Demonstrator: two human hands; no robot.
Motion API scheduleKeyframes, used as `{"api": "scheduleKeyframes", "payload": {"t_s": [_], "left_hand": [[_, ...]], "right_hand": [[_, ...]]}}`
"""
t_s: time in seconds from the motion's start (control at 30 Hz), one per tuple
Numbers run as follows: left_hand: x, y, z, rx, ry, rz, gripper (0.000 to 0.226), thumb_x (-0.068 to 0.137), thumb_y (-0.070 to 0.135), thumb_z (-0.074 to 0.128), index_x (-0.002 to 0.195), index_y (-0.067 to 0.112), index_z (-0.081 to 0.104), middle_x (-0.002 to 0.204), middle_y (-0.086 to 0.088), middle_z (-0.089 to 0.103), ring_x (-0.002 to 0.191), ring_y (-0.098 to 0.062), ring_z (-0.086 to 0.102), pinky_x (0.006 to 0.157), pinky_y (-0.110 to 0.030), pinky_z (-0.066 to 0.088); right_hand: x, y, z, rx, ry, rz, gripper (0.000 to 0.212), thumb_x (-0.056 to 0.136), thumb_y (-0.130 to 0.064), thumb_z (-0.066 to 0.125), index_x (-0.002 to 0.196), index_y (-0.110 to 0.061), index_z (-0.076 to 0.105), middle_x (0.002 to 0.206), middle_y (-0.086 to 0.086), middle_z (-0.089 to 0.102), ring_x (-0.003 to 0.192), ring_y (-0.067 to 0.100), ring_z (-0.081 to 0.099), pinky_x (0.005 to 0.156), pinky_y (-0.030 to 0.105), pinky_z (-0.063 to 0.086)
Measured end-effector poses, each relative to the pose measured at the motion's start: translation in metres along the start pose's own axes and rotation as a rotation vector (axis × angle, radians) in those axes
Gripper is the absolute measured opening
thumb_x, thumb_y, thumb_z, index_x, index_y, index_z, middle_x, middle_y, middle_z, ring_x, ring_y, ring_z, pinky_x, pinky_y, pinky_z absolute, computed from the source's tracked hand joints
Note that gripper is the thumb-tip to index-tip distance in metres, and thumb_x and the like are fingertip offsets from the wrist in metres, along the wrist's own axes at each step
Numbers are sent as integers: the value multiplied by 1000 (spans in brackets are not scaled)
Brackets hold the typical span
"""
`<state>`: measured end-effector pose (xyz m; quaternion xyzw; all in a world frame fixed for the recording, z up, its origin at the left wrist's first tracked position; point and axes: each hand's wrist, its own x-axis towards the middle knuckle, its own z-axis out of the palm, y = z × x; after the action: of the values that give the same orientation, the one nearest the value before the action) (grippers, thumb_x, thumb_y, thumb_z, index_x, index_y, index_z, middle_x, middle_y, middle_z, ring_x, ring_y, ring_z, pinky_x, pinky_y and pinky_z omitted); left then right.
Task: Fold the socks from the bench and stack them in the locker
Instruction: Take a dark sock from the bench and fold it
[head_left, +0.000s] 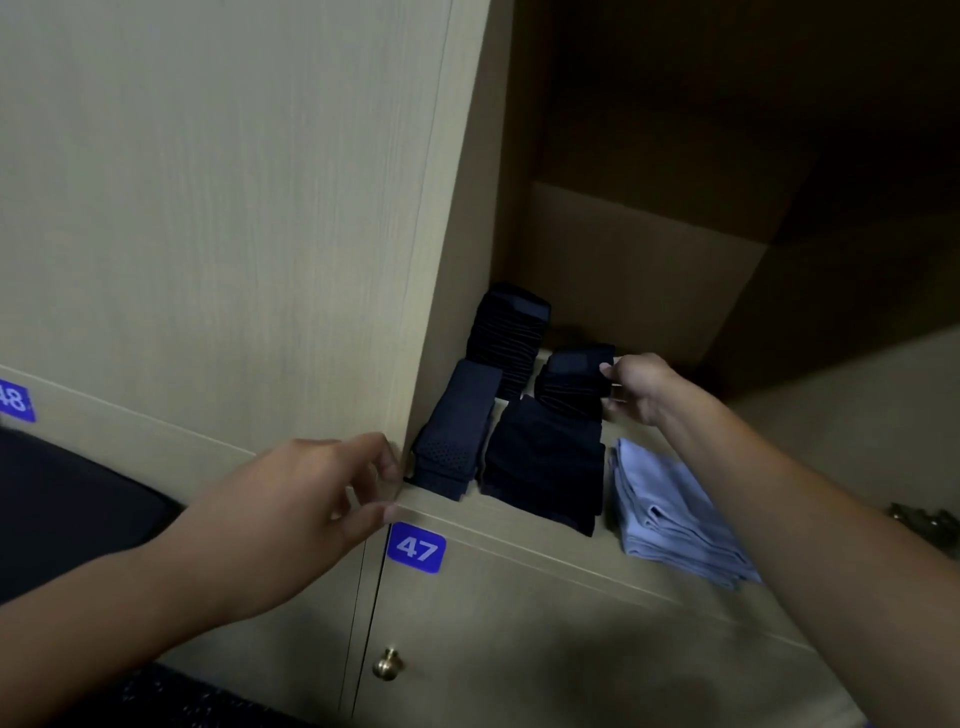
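Locker (649, 244) fills most of what I see, a big wooden box standing open, dark inside. Its shelf (519, 525) runs along the bottom, and the socks sit on it. To the left is a shut wooden door (208, 208). Below the shelf is another door (519, 649) with a blue tag (416, 547) that says 47 and a small round gold knob (387, 663). Far left I see part of a tag (14, 400) that reads 48.

On the shelf, near the front edge on the right, lies a pile of light blue cloth (670, 514). Just left of it is a wide dark sock pile (543, 467). Left of that, close to the locker's left wall, is a thin dark sock pile (454, 441). Behind these, toward the back left corner, stands a tall sock stack (506, 338). Beside it, to the right, is a shorter sock stack (571, 384).

I see my right hand (636, 387) reaching in over the shelf. Its fingers are curled and pinch the right side of the shorter sock stack near the top.

My left hand (317, 493) is at the front left corner of the shelf. Its fingers are loosely bent and touch the wood there. It holds nothing.
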<state>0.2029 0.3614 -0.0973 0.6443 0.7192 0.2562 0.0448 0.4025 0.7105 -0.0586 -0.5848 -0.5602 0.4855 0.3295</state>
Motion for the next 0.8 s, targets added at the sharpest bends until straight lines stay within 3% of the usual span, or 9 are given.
{"api": "scheduleKeyframes", "payload": {"t_s": [0.2, 0.4, 0.53, 0.57, 0.63, 0.67, 0.8], "left_hand": [[3, -3, 3, -6, -15, -14, 13, 90, 54, 60, 99, 49, 53, 89, 28, 64, 87, 13, 60, 64, -13, 45], [4, 1, 6, 1, -35, -1, 16, 92, 55, 58, 104, 48, 51, 92, 27, 64, 90, 10, 60, 67, -13, 47], [2, 2, 5, 7, -25, 3, 15, 92, 56, 58, 104, 47, 51, 91, 27, 64, 91, 10, 59, 68, -12, 47], [2, 1, 4, 8, -24, 2, 15, 92, 56, 57, 104, 47, 51, 91, 27, 64, 91, 10, 59, 68, -12, 47], [2, 0, 3, 6, -20, 4, 16, 91, 56, 57, 103, 48, 52, 91, 27, 64, 90, 10, 60, 67, -12, 46], [2, 0, 3, 7, -22, 4, 17, 91, 57, 57, 104, 48, 52, 91, 28, 64, 89, 11, 60, 66, -12, 46], [2, -2, 2, 11, -23, 10, 17, 91, 57, 56, 105, 49, 52, 90, 28, 64, 90, 12, 60, 66, -11, 45]], "right_hand": [[8, 8, 2, -12, -36, 50, 27, 105, -1, 37, 87, -15, 52, 89, 1, 55, 73, 15, 51, 51, 26, 42], [9, 7, 3, 40, -34, 54, 27, 105, -1, 40, 86, -16, 53, 89, 0, 56, 71, 14, 50, 37, 18, 44], [12, 9, 5, -67, 3, 6, 16, 104, -2, 44, 96, -10, 56, 103, 8, 59, 79, 20, 55, 53, 28, 49], [12, 10, 5, -137, 44, -44, 10, 103, -3, 49, 104, -6, 59, 107, 12, 60, 88, 24, 58, 64, 32, 53], [14, 10, 5, -300, 102, -135, 21, 101, -6, 57, 119, 4, 61, 114, 18, 63, 106, 30, 62, 92, 39, 54], [15, 11, 5, -368, 106, -154, 23, 100, -7, 59, 119, 5, 62, 113, 19, 64, 109, 32, 63, 98, 41, 53], [13, 14, 4, -462, 169, -155, 6, 96, -7, 64, 95, -3, 68, 107, 17, 70, 90, 28, 64, 77, 33, 52]]}}
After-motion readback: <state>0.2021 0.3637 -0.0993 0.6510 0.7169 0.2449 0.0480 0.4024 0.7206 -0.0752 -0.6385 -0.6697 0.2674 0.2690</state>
